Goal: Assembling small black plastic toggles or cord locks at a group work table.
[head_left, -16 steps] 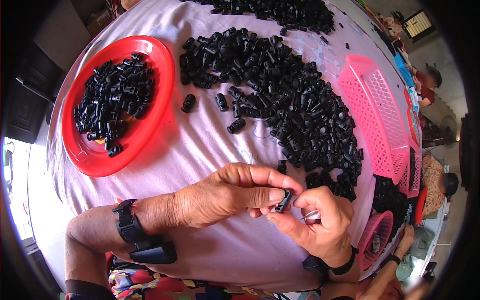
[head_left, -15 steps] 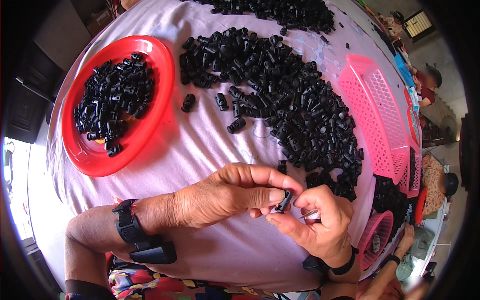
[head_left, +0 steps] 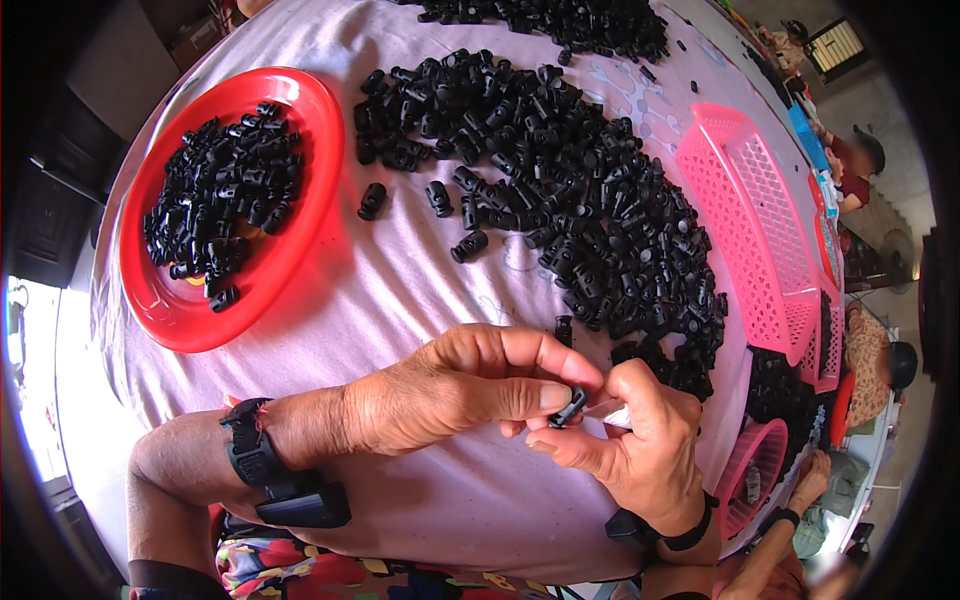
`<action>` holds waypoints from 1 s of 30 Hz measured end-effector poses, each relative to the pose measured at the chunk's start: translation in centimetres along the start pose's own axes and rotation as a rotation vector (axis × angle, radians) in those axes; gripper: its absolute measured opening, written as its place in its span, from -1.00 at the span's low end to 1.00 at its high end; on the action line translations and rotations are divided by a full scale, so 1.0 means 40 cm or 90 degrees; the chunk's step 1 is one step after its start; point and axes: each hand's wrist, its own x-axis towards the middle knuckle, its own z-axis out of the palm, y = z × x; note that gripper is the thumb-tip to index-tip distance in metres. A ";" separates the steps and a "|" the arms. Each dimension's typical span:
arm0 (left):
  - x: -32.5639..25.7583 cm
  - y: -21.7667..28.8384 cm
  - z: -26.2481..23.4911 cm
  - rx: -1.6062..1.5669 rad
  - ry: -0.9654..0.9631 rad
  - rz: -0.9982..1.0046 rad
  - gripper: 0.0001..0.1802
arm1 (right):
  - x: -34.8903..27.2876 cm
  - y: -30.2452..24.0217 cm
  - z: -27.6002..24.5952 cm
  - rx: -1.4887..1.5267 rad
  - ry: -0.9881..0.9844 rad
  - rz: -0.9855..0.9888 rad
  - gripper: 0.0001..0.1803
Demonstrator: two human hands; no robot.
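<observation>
In the head view, I count two bare hands at lower centre. My left grip (head_left: 460,390) pinches one black fastener (head_left: 568,408), barrel-shaped and tilted, between thumb and fingers. My right grip (head_left: 640,440), just to its right, is closed around one thin pale piece (head_left: 612,412); I cannot tell what it is, nor whether that thumb touches the fastener.

Three loose fasteners (head_left: 439,199) lie left of centre on the pink cloth-covered surface (head_left: 385,300), and one upright fastener (head_left: 564,330) is just above the hands. I count three black heaps, too dense to number piece by piece: a big central heap (head_left: 560,170), a top heap (head_left: 560,25) and a right-hand heap (head_left: 775,390).

Of containers, I make out one red dish (head_left: 325,130) at upper left, holding a pile of black fasteners (head_left: 225,190), and three pink ones at right: a long basket (head_left: 722,215), a smaller basket (head_left: 830,345) beside it, and a round basket (head_left: 738,470) at lower right with something pale inside, unclear to me.
</observation>
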 end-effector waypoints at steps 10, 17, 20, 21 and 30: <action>0.002 -0.003 -0.004 0.007 0.000 -0.009 -0.68 | 0.000 0.004 0.006 -0.037 0.003 -0.008 -0.47; 0.002 -0.002 -0.001 0.015 0.004 -0.018 -0.66 | 0.000 0.006 0.008 -0.057 0.012 -0.011 -0.46; 0.001 0.001 -0.001 0.029 0.000 -0.023 -0.67 | -0.003 0.006 0.005 -0.091 0.006 -0.022 -0.46; 0.001 0.002 -0.001 0.029 0.000 -0.023 -0.67 | -0.002 0.006 0.006 -0.091 0.006 -0.022 -0.46; 0.003 -0.001 -0.001 0.020 0.008 -0.019 -0.68 | -0.001 0.005 0.010 -0.100 0.013 -0.030 -0.45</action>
